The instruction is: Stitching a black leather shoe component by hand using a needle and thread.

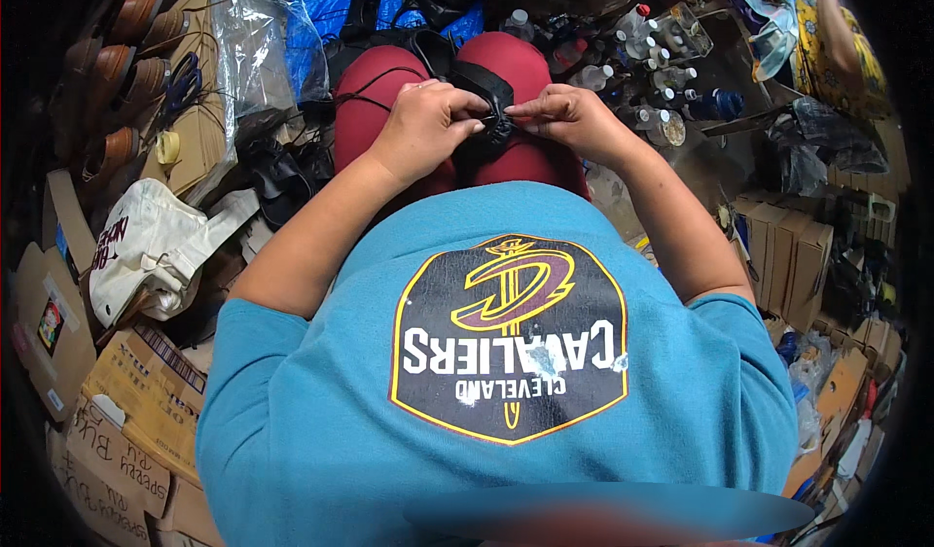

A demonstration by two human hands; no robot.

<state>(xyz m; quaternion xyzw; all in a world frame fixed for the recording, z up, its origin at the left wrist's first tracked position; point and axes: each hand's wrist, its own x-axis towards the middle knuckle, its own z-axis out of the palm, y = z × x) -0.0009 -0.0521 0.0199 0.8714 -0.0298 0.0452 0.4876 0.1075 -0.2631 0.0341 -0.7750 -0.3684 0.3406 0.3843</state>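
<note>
So both bare hands are right up in the middle, working over the lap. The black shoe-like piece (pixel 492 88) sits between the 2 knees, a bit nearer the right knee (pixel 525 61), with the left knee (pixel 365 119) just off to the side — both in dark red trousers.

Left hand (pixel 425 119) comes in from its own side, back of the hand up, wrist a little bent, thumb and fingers curled in and closed on the piece's left edge. Right hand (pixel 581 124) mirrors it from the other side — thumb and fingertips pinched narrow at the right edge, the other fingers folded behind. The 2 sets of fingertips are near each other; can't tell if there's anything thin in between, too small to see.

Elbows are out wide, so the left forearm (pixel 316 216) and right forearm (pixel 676 216) slant inward from the teal shirt (pixel 350 372) and make a kind of V.

Around that: brown shoes (pixel 110 69) over on the left near a white cloth bag (pixel 146 250), clear bottles (pixel 669 78) ahead on the right, cardboard boxes (pixel 778 246) further right
</note>
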